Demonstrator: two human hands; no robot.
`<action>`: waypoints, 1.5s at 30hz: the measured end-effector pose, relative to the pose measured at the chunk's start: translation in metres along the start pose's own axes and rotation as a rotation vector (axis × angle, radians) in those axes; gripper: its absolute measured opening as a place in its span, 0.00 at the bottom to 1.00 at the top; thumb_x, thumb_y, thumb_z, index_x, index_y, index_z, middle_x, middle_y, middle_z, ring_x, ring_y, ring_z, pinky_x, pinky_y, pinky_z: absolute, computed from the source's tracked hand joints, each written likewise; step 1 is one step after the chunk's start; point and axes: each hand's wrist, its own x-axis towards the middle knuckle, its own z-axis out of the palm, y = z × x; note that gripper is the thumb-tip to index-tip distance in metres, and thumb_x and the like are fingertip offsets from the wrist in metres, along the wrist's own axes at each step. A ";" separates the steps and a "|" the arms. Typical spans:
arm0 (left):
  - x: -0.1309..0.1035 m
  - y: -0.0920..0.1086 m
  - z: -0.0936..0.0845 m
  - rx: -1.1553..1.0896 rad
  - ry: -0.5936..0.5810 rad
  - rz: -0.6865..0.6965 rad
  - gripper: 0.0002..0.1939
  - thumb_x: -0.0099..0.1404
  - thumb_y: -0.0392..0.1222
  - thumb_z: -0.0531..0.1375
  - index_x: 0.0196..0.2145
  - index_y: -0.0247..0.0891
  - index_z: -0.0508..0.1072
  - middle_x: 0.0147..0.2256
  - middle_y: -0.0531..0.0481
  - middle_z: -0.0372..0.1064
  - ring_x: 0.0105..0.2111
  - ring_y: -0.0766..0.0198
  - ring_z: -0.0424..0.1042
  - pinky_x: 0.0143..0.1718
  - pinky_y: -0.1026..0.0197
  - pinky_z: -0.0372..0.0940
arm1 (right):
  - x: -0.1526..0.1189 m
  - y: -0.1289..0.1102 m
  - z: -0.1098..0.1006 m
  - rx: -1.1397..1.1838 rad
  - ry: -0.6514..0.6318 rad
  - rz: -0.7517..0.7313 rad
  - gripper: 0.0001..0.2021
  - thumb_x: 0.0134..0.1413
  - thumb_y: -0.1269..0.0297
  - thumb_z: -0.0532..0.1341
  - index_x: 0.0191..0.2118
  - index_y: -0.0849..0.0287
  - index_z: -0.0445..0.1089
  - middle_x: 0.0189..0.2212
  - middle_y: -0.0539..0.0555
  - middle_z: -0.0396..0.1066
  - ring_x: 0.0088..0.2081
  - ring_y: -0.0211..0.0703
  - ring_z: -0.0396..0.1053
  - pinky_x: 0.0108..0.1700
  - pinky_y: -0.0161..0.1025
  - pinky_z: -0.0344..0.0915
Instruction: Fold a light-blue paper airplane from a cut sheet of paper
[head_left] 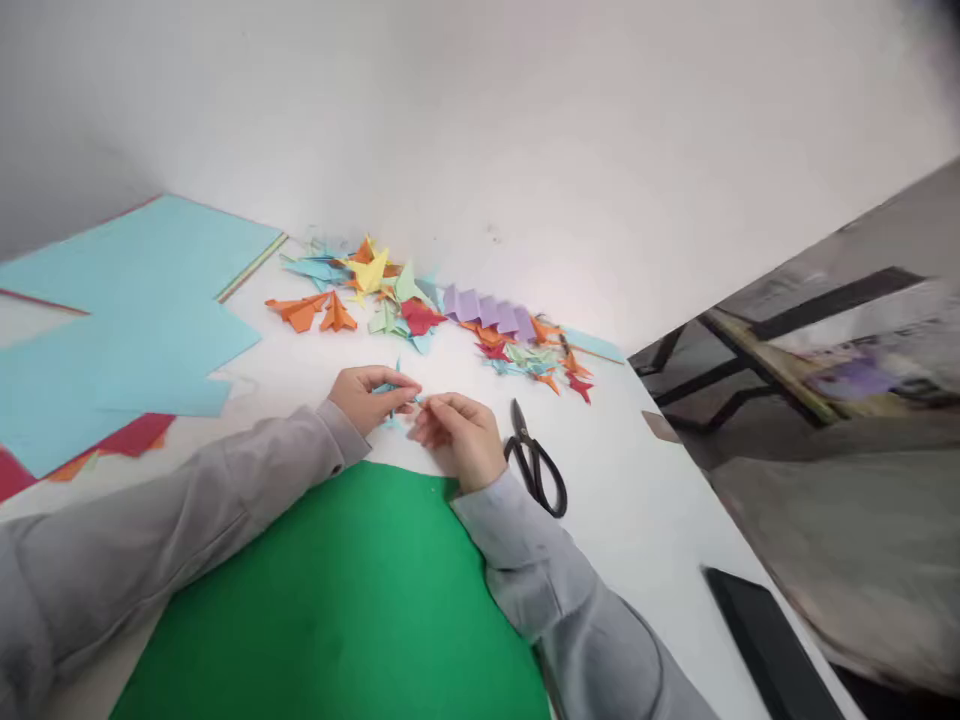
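Observation:
Between my two hands is a small light-blue folded paper figure (397,372), partly hidden by fingers. My left hand (373,398) pinches it from the left, thumb and fingers closed. My right hand (463,428) pinches its right end between thumb and forefinger, close to the left fingertips. Both hands hover just past the far edge of a green sheet (360,600). Black-handled scissors (534,460) lie to the right of my right hand, blades pointing away.
Folded paper figures in several colours (367,270) lie along the wall, with a row of purple folded pieces (487,312). Light-blue sheets (142,350) are stacked at left. A black flat device (769,640) lies near the table's right edge. Beyond it stands a dark-framed rack (750,370).

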 end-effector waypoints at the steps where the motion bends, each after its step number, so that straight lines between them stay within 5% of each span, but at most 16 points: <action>1: 0.000 -0.001 0.001 -0.008 -0.001 -0.009 0.11 0.42 0.42 0.65 0.24 0.32 0.73 0.21 0.52 0.69 0.20 0.71 0.67 0.27 0.64 0.66 | 0.000 0.000 0.000 -0.014 0.005 -0.012 0.10 0.40 0.59 0.61 0.23 0.62 0.67 0.17 0.48 0.68 0.15 0.31 0.64 0.16 0.27 0.55; 45: -0.003 0.006 0.003 0.089 -0.025 0.010 0.10 0.43 0.41 0.64 0.25 0.33 0.74 0.19 0.53 0.69 0.21 0.68 0.69 0.24 0.65 0.65 | -0.004 -0.003 0.003 -0.187 0.005 -0.107 0.11 0.43 0.58 0.59 0.24 0.62 0.65 0.16 0.48 0.66 0.16 0.31 0.62 0.18 0.29 0.56</action>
